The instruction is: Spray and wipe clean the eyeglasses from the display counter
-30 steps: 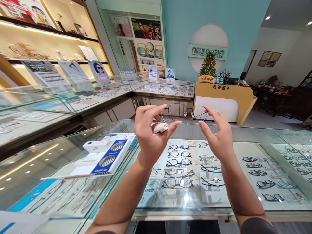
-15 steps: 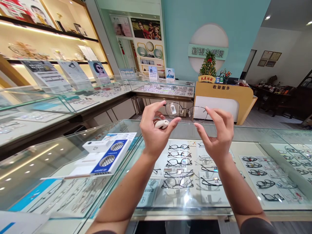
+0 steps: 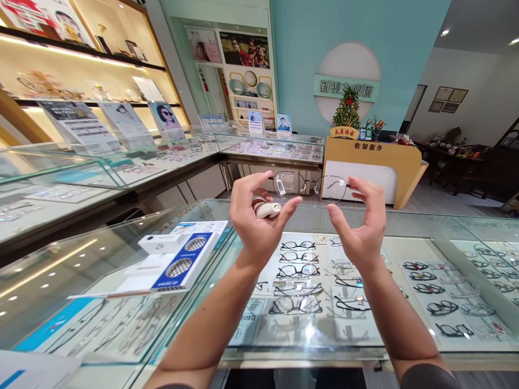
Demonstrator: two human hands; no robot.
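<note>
A pair of thin dark-rimmed eyeglasses [image 3: 310, 182] is held up above the glass counter, its lenses facing me and a small white sticker on the left lens. My left hand [image 3: 256, 224] grips the frame's left end with the fingertips. Tucked in that palm is a soft-looking white rolled item [image 3: 267, 209], perhaps a cloth; its kind is not clear. At the frame's right end, the fingers of my right hand [image 3: 365, 227] hold it near the hinge, with the thumb just below the rim.
Beneath my arms, the glass display case [image 3: 284, 337] contains several rows of eyeglasses [image 3: 298, 270]. A blue and white box [image 3: 184, 262] lies on the glass to the left. Further counters [image 3: 170, 156] run along the left and back. A yellow cashier desk [image 3: 373, 162] stands beyond.
The eyeglasses have turned slightly and the sticker has shifted left. My right fingers have moved from the lens rim out to the hinge end. My left hand has moved a little left.
</note>
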